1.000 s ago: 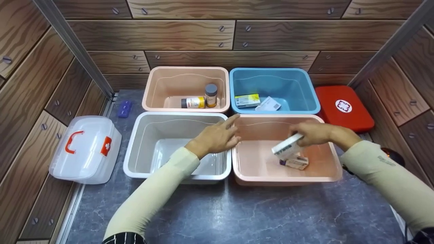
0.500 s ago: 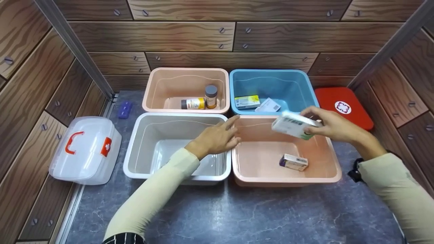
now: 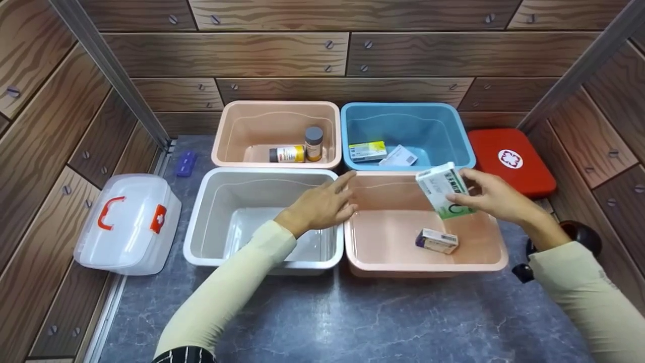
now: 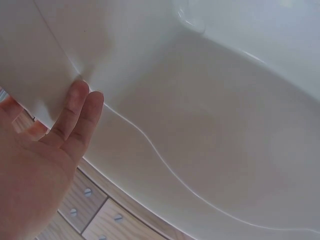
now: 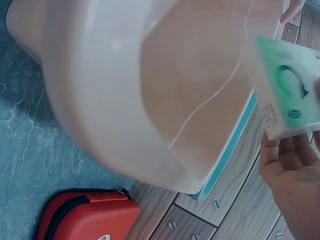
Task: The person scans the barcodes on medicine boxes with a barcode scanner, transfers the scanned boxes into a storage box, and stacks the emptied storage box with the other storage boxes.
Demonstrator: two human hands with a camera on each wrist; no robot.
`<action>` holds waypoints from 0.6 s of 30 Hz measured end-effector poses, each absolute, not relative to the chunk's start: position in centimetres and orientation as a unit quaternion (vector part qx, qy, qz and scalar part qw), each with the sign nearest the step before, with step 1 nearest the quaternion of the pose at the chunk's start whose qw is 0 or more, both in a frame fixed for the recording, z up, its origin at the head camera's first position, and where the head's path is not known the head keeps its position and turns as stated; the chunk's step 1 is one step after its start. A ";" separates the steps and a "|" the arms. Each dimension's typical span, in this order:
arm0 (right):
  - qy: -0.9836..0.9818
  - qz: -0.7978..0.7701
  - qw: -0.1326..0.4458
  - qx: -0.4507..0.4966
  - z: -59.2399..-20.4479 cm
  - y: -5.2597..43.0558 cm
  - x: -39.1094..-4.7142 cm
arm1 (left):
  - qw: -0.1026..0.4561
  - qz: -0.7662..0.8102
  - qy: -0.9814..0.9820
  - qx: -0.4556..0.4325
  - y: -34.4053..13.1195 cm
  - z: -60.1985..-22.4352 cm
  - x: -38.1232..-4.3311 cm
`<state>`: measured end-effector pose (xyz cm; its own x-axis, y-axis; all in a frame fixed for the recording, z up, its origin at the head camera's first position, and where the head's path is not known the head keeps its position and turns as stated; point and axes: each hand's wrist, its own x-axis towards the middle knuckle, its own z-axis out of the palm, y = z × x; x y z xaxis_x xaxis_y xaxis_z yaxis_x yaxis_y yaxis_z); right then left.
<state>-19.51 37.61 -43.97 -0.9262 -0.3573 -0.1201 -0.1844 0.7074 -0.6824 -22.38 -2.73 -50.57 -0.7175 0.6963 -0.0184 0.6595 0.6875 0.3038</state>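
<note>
My right hand [image 3: 496, 196] pinches a white and green medicine box [image 3: 439, 187] above the back right part of the front pink bin [image 3: 383, 266]. The right wrist view shows the thumb on one face of that medicine box [image 5: 295, 85] and fingers behind it. A smaller white and purple medicine box [image 3: 437, 241] lies on this bin's floor. My left hand [image 3: 322, 205] rests over the rims where the grey bin [image 3: 201, 217] meets the pink one. In the left wrist view, two fingertips of the left hand [image 4: 50, 145] touch the grey bin's inner wall.
Behind stand another pink bin [image 3: 224, 136] with two bottles [image 3: 302, 148] and a blue bin [image 3: 461, 136] with a yellow-white box [image 3: 368, 150] and a white box [image 3: 399, 156]. A red case [image 3: 519, 176] lies right; a clear first-aid box [image 3: 133, 217] and purple pill case [image 3: 186, 164] lie left.
My right hand has lifted the white and green medicine box out of the front pink bin and turned it so its printed face shows. The left hand has stayed in place.
</note>
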 end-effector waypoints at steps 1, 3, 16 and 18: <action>0.916 -0.355 0.117 -0.148 -44.0 37.7 -19.4 | 0.067 0.140 0.916 0.369 -2.7 -50.6 -22.4; 0.914 -0.361 0.105 -0.151 -43.9 37.8 -19.2 | 0.069 0.143 0.916 0.368 -2.7 -50.5 -22.4; 0.906 -0.401 0.006 -0.137 -45.0 39.6 -18.6 | 0.075 0.145 0.916 0.368 -2.8 -50.6 -22.4; 0.898 -0.418 -0.001 -0.136 -45.0 39.9 -18.5 | 0.071 0.144 0.915 0.370 -2.8 -50.6 -22.4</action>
